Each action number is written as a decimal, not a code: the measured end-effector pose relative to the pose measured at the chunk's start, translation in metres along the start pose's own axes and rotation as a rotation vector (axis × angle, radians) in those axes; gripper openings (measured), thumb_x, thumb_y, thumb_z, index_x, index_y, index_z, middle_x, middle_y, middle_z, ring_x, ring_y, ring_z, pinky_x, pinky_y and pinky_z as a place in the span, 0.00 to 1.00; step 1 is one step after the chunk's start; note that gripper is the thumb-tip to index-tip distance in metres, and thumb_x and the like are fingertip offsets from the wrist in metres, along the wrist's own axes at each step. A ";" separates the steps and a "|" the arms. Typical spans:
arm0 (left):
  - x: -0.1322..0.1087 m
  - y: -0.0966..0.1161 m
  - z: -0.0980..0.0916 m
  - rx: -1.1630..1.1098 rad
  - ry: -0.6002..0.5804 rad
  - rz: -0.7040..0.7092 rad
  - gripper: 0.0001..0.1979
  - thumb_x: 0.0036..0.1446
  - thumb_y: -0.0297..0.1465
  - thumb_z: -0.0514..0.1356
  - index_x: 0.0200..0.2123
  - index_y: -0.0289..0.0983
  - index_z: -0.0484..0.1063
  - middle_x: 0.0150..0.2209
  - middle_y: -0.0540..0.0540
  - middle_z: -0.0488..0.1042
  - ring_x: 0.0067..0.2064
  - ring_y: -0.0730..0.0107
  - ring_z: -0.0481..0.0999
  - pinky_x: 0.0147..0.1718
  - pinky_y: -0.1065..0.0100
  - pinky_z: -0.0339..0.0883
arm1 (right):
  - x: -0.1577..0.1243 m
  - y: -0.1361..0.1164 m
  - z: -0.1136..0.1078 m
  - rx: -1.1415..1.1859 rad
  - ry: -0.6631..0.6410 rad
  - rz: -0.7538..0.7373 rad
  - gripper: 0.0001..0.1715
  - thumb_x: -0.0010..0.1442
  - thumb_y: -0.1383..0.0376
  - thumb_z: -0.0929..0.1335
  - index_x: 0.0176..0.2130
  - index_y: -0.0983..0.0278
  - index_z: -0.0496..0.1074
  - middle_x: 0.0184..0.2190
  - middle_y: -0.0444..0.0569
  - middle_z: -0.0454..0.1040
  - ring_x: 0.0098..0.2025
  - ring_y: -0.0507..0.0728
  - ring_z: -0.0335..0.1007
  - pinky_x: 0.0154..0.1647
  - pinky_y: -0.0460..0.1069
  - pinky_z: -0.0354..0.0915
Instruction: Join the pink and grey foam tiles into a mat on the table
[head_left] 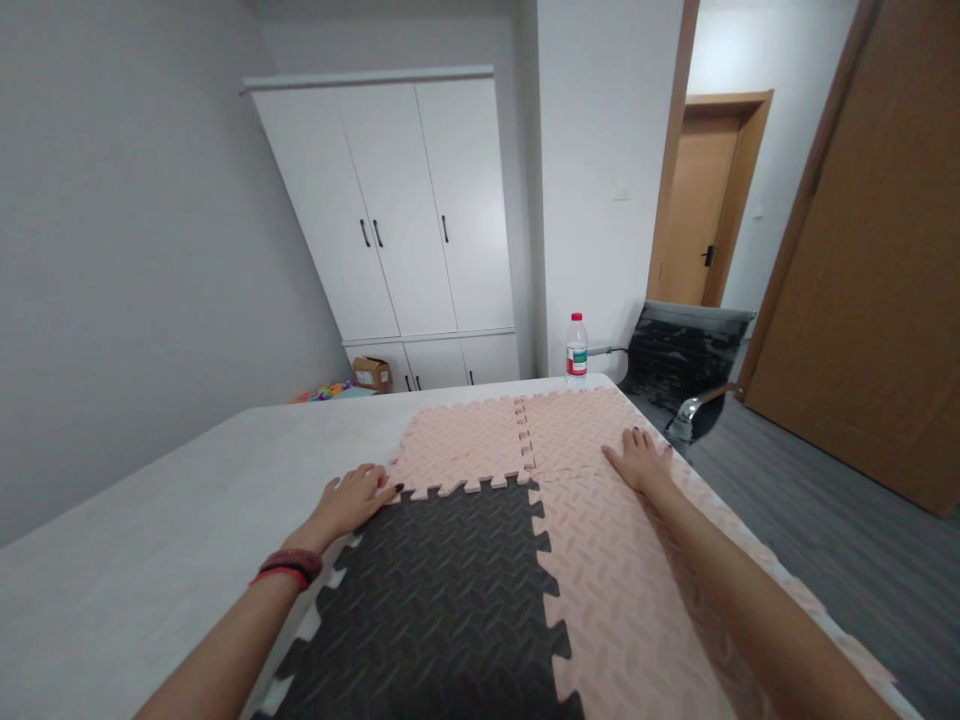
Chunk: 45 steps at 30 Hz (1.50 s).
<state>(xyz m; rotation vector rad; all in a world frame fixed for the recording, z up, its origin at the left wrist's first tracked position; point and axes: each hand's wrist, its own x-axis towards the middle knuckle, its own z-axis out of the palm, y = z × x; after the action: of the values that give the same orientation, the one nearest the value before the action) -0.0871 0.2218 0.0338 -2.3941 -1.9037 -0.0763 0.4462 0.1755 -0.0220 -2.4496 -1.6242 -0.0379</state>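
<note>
On table, foam mats joined, L hand laid flat at pink mat edge by black mat, R hand flat on pink seam, fingers spread, nothing gripped.

left hand flat on black tile | right hand flat on pink tile
</note>
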 end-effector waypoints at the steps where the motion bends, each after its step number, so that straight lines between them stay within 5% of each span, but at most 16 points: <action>1: 0.003 0.001 -0.003 0.002 0.025 -0.005 0.24 0.57 0.49 0.44 0.44 0.40 0.67 0.51 0.39 0.68 0.50 0.52 0.68 0.48 0.52 0.59 | 0.000 0.000 0.000 -0.001 -0.007 0.004 0.43 0.60 0.43 0.49 0.64 0.66 0.47 0.65 0.57 0.43 0.66 0.65 0.34 0.58 0.71 0.34; 5: 0.028 0.012 -0.006 -0.025 0.071 0.001 0.25 0.63 0.42 0.41 0.57 0.36 0.58 0.57 0.37 0.63 0.55 0.56 0.65 0.53 0.54 0.56 | -0.001 0.000 -0.001 -0.009 -0.019 0.006 0.43 0.60 0.43 0.49 0.64 0.66 0.47 0.66 0.57 0.42 0.66 0.65 0.33 0.58 0.71 0.34; 10: 0.052 0.048 0.017 -0.091 -0.013 0.078 0.28 0.61 0.45 0.49 0.61 0.40 0.54 0.63 0.41 0.56 0.61 0.55 0.57 0.58 0.45 0.49 | -0.002 -0.001 -0.002 -0.003 -0.007 -0.001 0.43 0.60 0.43 0.49 0.64 0.66 0.47 0.66 0.57 0.43 0.66 0.64 0.33 0.59 0.70 0.35; 15: 0.048 0.066 0.034 -0.099 -0.074 0.061 0.32 0.60 0.50 0.47 0.63 0.42 0.50 0.66 0.42 0.48 0.65 0.51 0.47 0.60 0.42 0.41 | -0.001 -0.003 -0.004 -0.013 -0.020 0.002 0.43 0.60 0.43 0.49 0.64 0.66 0.47 0.66 0.57 0.43 0.66 0.64 0.34 0.59 0.70 0.36; 22: 0.044 0.064 0.029 -0.109 -0.115 0.045 0.41 0.53 0.60 0.38 0.65 0.45 0.44 0.67 0.43 0.42 0.67 0.50 0.40 0.60 0.46 0.38 | -0.007 -0.009 -0.007 -0.039 0.007 -0.009 0.39 0.62 0.48 0.51 0.63 0.67 0.48 0.65 0.60 0.43 0.66 0.65 0.35 0.58 0.70 0.37; 27: 0.040 0.064 0.023 -0.127 -0.120 0.057 0.48 0.46 0.64 0.42 0.65 0.44 0.44 0.67 0.41 0.41 0.67 0.48 0.41 0.60 0.47 0.37 | -0.019 -0.075 -0.027 0.001 0.028 -0.255 0.35 0.62 0.58 0.56 0.64 0.69 0.48 0.66 0.61 0.42 0.66 0.62 0.37 0.62 0.62 0.39; 30: 0.039 0.064 0.023 -0.128 -0.118 0.048 0.49 0.45 0.65 0.42 0.65 0.44 0.44 0.67 0.40 0.41 0.67 0.48 0.41 0.60 0.46 0.37 | -0.029 -0.141 -0.036 0.167 -0.058 -0.469 0.38 0.61 0.51 0.57 0.63 0.70 0.49 0.65 0.61 0.43 0.65 0.61 0.42 0.61 0.55 0.45; 34: 0.041 0.063 0.026 -0.121 -0.118 0.044 0.49 0.45 0.65 0.43 0.65 0.44 0.45 0.67 0.40 0.42 0.67 0.48 0.40 0.60 0.45 0.37 | -0.043 -0.208 -0.024 0.232 -0.208 -0.638 0.54 0.54 0.38 0.59 0.65 0.69 0.44 0.66 0.62 0.38 0.67 0.64 0.33 0.63 0.60 0.38; 39: 0.044 0.061 0.032 -0.125 -0.110 0.056 0.50 0.44 0.66 0.43 0.65 0.44 0.43 0.67 0.40 0.40 0.67 0.47 0.40 0.60 0.44 0.36 | -0.050 -0.226 0.005 0.174 -0.227 -0.641 0.54 0.55 0.35 0.50 0.66 0.67 0.42 0.67 0.60 0.37 0.67 0.64 0.26 0.62 0.64 0.23; 45: 0.044 0.059 0.033 -0.137 -0.117 0.063 0.51 0.42 0.66 0.46 0.65 0.44 0.43 0.67 0.40 0.40 0.66 0.45 0.39 0.60 0.43 0.35 | -0.047 -0.225 0.006 0.131 -0.280 -0.632 0.57 0.52 0.33 0.51 0.66 0.65 0.38 0.67 0.58 0.33 0.67 0.63 0.23 0.61 0.64 0.22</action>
<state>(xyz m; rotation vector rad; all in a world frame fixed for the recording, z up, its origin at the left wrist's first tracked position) -0.0198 0.2540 0.0030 -2.5998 -1.9293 -0.0654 0.2217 0.2182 0.0005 -1.8167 -2.3710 0.3184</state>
